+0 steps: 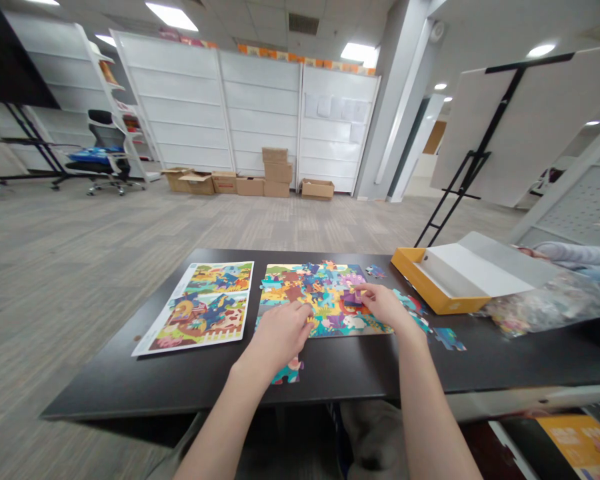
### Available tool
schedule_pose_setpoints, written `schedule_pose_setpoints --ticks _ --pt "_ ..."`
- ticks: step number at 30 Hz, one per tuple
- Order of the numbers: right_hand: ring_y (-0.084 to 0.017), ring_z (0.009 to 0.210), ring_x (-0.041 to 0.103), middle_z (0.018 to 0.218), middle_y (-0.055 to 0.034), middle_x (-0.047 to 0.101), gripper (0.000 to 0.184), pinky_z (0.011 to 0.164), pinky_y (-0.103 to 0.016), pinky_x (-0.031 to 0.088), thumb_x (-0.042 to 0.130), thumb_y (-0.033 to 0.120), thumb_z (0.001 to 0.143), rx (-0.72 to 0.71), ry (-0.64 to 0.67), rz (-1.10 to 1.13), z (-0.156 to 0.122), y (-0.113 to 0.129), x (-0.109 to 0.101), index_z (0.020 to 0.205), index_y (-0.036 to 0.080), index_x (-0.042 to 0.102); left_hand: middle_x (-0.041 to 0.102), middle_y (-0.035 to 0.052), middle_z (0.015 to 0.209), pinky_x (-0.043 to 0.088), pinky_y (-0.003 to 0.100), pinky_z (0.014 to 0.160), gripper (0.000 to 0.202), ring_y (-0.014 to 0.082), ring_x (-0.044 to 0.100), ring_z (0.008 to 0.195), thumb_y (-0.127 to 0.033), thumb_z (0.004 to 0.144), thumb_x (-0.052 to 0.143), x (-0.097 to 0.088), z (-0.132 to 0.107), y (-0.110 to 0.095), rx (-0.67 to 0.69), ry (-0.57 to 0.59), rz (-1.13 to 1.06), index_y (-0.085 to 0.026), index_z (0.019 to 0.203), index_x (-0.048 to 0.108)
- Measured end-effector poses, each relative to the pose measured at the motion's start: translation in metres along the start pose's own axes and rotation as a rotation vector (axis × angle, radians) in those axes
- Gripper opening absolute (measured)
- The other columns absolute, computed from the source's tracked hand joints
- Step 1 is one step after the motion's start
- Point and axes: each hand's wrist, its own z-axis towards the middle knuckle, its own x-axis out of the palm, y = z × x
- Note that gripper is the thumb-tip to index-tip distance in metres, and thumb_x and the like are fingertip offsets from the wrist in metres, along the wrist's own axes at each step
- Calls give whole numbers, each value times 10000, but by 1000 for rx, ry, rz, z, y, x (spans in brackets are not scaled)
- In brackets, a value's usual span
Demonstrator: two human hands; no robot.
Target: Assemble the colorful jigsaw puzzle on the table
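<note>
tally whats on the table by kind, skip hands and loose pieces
picture sheet: 1
part-built jigsaw: 1
open box: 1
plastic bag: 1
total: 4

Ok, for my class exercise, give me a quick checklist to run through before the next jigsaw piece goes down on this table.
Reference sheet lying flat left of the jigsaw puzzle: ok.
Left hand and right hand both over the puzzle: ok.
A piece held in either hand: cannot tell.
Loose piece by the left wrist well back from the front edge of the black table: not ok, it sits close to that edge.
Puzzle fully joined: not ok, loose pieces lie to its right.
Plastic bag of pieces beside the open yellow box: ok.
</note>
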Motion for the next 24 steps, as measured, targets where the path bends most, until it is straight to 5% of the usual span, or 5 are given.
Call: schedule_pose_setpoints --ticks 24 --pt "-213 858 701 941 -72 765 372 833 -305 507 513 87 872 5 -63 15 -1 -11 -6 1163 187 723 718 107 1083 522 380 865 189 289 679 1048 -230 983 496 4 6 -12 24 38 27 -182 1054 665"
